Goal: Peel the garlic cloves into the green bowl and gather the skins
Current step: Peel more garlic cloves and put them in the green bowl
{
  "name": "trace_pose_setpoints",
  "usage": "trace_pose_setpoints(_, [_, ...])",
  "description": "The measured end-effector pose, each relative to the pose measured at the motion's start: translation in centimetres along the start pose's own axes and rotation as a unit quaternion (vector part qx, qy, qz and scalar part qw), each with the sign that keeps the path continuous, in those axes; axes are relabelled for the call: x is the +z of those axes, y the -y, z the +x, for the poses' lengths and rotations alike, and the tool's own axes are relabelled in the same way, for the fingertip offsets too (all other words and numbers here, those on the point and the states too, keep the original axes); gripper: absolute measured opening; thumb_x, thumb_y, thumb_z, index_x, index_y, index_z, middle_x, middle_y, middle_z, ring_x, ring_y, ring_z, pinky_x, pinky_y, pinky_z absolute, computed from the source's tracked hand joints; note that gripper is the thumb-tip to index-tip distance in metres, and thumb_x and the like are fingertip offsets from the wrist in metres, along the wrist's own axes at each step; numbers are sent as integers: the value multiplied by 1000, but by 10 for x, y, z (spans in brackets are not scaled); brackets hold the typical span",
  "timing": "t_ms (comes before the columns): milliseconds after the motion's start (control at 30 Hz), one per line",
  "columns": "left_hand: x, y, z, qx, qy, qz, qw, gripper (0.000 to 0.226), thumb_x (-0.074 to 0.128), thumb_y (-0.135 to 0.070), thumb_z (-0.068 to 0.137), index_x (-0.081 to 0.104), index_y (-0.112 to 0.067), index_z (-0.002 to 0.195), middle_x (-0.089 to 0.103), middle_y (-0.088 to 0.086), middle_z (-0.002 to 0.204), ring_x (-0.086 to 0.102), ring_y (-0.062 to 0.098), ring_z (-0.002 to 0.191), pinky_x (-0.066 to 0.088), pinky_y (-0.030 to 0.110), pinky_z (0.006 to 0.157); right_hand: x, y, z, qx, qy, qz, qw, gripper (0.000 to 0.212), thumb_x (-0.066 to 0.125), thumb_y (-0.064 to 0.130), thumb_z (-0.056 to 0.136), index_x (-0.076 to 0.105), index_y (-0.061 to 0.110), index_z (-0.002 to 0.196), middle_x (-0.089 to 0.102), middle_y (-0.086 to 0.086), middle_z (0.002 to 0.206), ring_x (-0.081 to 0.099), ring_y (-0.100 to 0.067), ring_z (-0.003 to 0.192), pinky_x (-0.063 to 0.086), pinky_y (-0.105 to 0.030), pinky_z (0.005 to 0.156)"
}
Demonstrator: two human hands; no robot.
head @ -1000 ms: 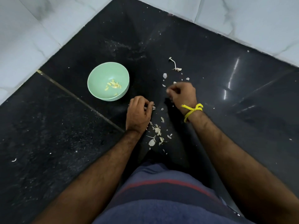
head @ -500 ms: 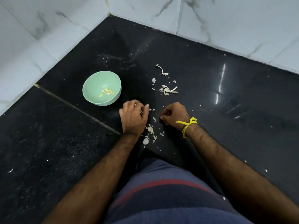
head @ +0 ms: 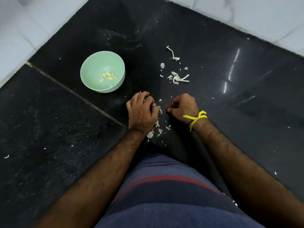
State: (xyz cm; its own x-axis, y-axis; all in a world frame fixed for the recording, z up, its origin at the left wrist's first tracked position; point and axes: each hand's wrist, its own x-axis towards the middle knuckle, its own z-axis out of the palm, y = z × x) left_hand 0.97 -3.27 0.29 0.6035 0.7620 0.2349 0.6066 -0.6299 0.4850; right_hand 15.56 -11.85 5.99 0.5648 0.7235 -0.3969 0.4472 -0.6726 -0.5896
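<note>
We see both hands curled on the counter, our left hand [head: 142, 112] pinching skins [head: 157, 127], right hand [head: 182, 108] closed on something hidden, with the stem scraps [head: 177, 78] beyond, nearer the right, bowl [head: 102, 63] left.

Both forearms are bare and hairy, with no sleeves showing anywhere in the frame. The right hand [head: 184, 108], at centre right, has a bright yellow thread [head: 196, 119] tied round its wrist, knotted on top with short frayed ends sticking out. The left hand [head: 141, 112] wears nothing. At the bottom centre, a dark blue garment [head: 164, 199] crossed by a red stripe and darker navy bands covers the person's lap.
</note>
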Motion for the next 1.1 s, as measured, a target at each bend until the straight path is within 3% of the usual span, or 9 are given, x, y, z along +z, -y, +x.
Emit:
trace_pose_setpoints(200, [3,0,-1,-6,-2,12,1000,20,61,-34,89,65,-20,103,61,0,124,50,21,123,35,43,99,1,4,5,12,0,-21,1000,7,76,14,82,76,20,78,73,-3,83,66,-18,93,54,-27,84])
trace_pose_setpoints(300, [2,0,-2,-8,-12,3,1000,19,61,-34,93,65,-20,104,62,-1,122,51,20,123,35,42,99,5,4,3,14,-7,-21,1000,9,76,12,82,75,20,76,70,0,79,67,-18,87,57,-30,83])
trace_pose_setpoints(467, [1,1,-4,26,-17,-11,999,20,58,-17,89,69,-18,105,64,-1,121,53,19,122,36,41,98,11,4,2,14,-20,-36,999,13,74,11,79,72,21,71,73,-5,84,69,-23,85,59,-35,81])
trace_pose_setpoints(600, [0,3,-6,50,-17,-17,998,20,55,-7,83,69,-16,94,64,1,118,53,22,120,34,41,97,17,9,-1,27,-28,-60,997,6,69,13,79,72,19,79,71,-10,95,67,-29,90,58,-34,80])
trace_pose_setpoints(767, [-4,-3,-6,38,-13,-32,999,19,49,-15,84,67,-16,90,66,0,114,54,21,116,32,39,96,20,10,-9,-7,-42,-90,995,13,64,11,78,71,11,88,71,-13,95,65,-35,91,56,-38,79])
trace_pose_setpoints(867, [-10,-6,-8,35,-12,-39,999,23,50,-19,87,70,-21,99,68,-6,110,55,16,112,27,31,95,5,-1,-4,-25,-28,-17,999,7,69,10,79,76,13,80,74,-9,86,68,-28,88,55,-34,84])
trace_pose_setpoints(933, [-14,-7,-6,11,-9,-59,998,20,54,-17,90,70,-23,100,70,-10,101,60,16,102,30,31,92,-7,-10,-3,-18,12,81,996,5,74,10,81,76,12,76,73,-6,76,68,-21,76,57,-33,77])
trace_pose_setpoints(1033, [-25,-16,-3,-26,13,-158,987,21,60,-13,92,70,-24,107,68,-11,83,65,12,82,47,32,83,-18,-17,-13,15,56,319,946,7,74,4,85,72,6,79,67,-8,69,62,-15,63,57,-23,60])
trace_pose_setpoints(1100, [-34,-27,-3,-24,48,-244,968,23,67,-12,93,71,-19,114,67,-11,79,64,4,75,51,22,75,-21,-16,-21,17,79,427,901,5,69,1,88,71,2,84,67,-7,67,62,-11,59,56,-20,58])
